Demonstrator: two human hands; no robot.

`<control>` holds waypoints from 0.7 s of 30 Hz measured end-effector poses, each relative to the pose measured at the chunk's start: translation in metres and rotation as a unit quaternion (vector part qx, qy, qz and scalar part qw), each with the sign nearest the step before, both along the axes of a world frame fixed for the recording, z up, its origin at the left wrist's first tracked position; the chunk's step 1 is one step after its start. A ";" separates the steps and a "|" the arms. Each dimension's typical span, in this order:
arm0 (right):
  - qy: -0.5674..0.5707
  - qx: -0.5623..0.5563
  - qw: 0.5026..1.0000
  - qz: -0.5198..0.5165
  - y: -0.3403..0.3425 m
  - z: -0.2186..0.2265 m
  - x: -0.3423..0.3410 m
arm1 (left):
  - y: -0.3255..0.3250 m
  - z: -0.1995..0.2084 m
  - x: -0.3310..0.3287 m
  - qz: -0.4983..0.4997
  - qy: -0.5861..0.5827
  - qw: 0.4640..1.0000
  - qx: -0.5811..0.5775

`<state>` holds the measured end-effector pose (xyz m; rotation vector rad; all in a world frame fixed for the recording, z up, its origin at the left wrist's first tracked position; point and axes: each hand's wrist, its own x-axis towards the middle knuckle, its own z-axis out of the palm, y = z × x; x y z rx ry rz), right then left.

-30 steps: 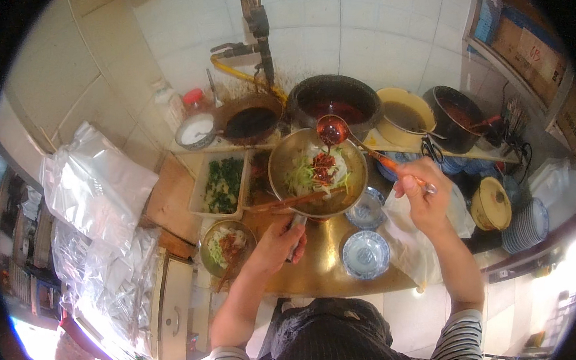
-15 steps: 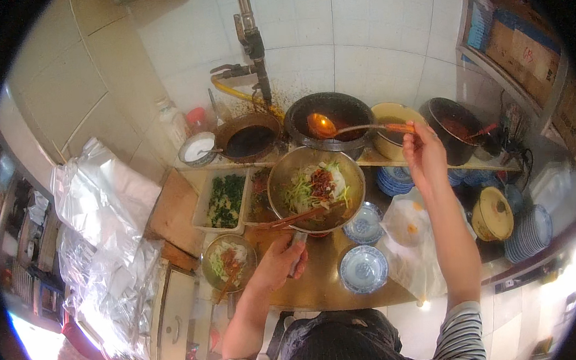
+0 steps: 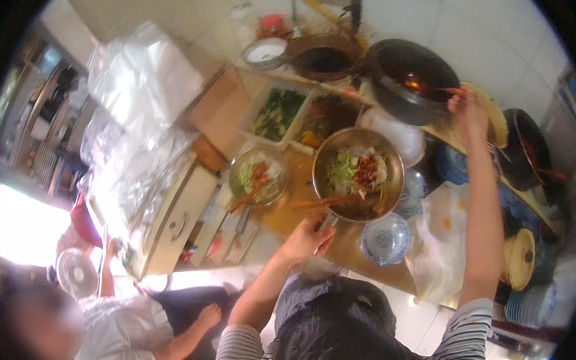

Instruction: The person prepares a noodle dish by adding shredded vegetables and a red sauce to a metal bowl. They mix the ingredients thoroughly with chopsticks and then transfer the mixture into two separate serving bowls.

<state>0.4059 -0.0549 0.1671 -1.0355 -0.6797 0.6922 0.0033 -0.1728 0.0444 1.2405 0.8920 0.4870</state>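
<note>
Head view. Counts: 2 hands at work, 2 pans, 1 ladle. Left hand (image 3: 309, 240) was clenched round the handle of the held pan (image 3: 393, 190), which sat above the counter (image 3: 300, 179); couldn't tell if it touched. Right hand (image 3: 469, 115) grasped the ladle (image 3: 451, 91) near the end of its orange handle, ladle bowl at the mouth of the big dark pot (image 3: 390, 102). Couldn't tell if it was dipped.

Second pan (image 3: 281, 185) was left of the first, just apart, nobody holding it. Both pans had pale food, green shreds and a red topping, plus wooden chopsticks (image 3: 319, 203) across the rim.

2 blue-and-white bowls (image 3: 385, 239) were right beside the held pan. 2 food trays (image 3: 245, 128) behind, one with greens. 1 black pot (image 3: 522, 149), 1 yellow pot (image 3: 495, 118), 1 brown basin (image 3: 292, 59) with dark liquid.

In the way: right forearm crossed in front of the back shelf, hand and wrist covering part of the yellow pot. Clear bag (image 3: 440, 237) crowded the bowls. Plastic sheets (image 3: 143, 76) were piled far left; 1 co-worker (image 3: 122, 332) low left.
</note>
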 end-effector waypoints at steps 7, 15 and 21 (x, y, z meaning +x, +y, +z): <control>-0.320 -0.090 0.926 -0.179 -0.034 -0.018 -0.027 | -0.057 -0.104 -0.063 0.063 0.016 0.992 -0.108; -0.193 -0.061 0.979 -0.034 -0.126 -0.092 -0.183 | -0.035 -0.181 -0.064 0.001 0.067 0.993 -0.093; -0.203 -0.189 0.954 0.117 -0.166 -0.146 -0.284 | 0.004 -0.111 -0.185 -0.065 0.196 0.962 0.181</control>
